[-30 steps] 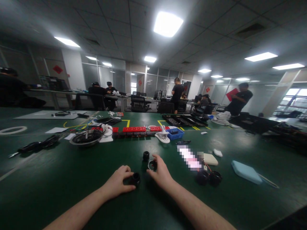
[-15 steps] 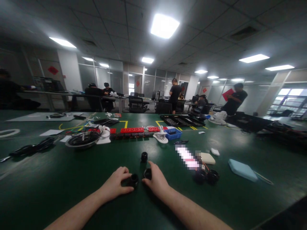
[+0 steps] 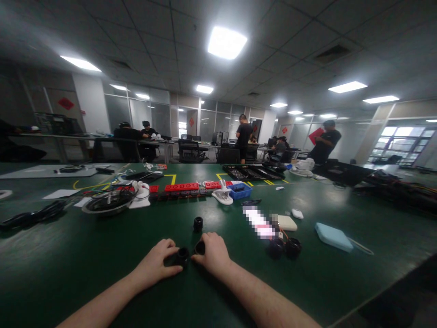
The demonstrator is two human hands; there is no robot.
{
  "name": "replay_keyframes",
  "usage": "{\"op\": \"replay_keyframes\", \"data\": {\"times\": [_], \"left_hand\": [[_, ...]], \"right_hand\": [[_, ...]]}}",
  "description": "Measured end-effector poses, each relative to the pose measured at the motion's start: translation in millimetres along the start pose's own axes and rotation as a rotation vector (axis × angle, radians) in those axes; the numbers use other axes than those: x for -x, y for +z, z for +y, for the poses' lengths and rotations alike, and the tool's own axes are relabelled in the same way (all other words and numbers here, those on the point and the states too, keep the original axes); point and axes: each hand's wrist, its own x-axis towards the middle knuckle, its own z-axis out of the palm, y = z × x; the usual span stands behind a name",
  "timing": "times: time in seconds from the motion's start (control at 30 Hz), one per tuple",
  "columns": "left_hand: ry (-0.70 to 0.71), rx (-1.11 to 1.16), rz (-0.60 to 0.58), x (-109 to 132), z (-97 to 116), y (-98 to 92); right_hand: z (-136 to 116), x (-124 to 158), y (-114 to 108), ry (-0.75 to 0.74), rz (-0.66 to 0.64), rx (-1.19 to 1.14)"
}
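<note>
My left hand (image 3: 160, 260) is closed round a short black cylindrical part (image 3: 183, 256) with a round opening on top, thumb in front and fingers behind. Just to the right, my right hand (image 3: 214, 252) curls over a second black round part (image 3: 200, 248); its hollow side shows between thumb and fingers and the rest is hidden under the hand. The two held parts are close together but apart. A third black ribbed cylindrical part (image 3: 198, 224) stands upright on the green table (image 3: 143, 300), beyond both hands and touched by neither.
To the right lie two round black parts (image 3: 292, 248) with orange wires, a cream block (image 3: 287, 222) and a light-blue case (image 3: 332, 237). Farther back are a blue bin (image 3: 241, 191), a row of red parts (image 3: 182, 188) and a dish of black cable (image 3: 109, 202). People are around the room.
The camera view has turned slightly to the right, so everything appears farther left. My right fingers have curled further over their black part; the left hand keeps its hold.
</note>
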Motion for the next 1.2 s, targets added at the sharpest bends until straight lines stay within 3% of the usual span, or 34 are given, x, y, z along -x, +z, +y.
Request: {"op": "replay_keyframes", "data": {"times": [0.33, 0.57, 0.9, 1.2], "left_hand": [[-0.103, -0.127, 0.104, 0.9, 6.2, 4.2], [-0.195, -0.204, 0.111, 1.5, 6.3, 6.4], [-0.194, -0.228, 0.076, 6.8, 8.1, 1.5], [-0.149, -0.209, 0.052, 11.4, 11.4, -2.7]], "right_hand": [[6.3, 0.8, 11.3, -0.020, 0.089, 0.010], [8.4, 1.6, 16.0, -0.033, 0.100, -0.012], [8.8, 7.6, 11.5, -0.042, 0.064, -0.035], [-5.4, 17.3, 7.1, -0.096, 0.021, -0.045]]}}
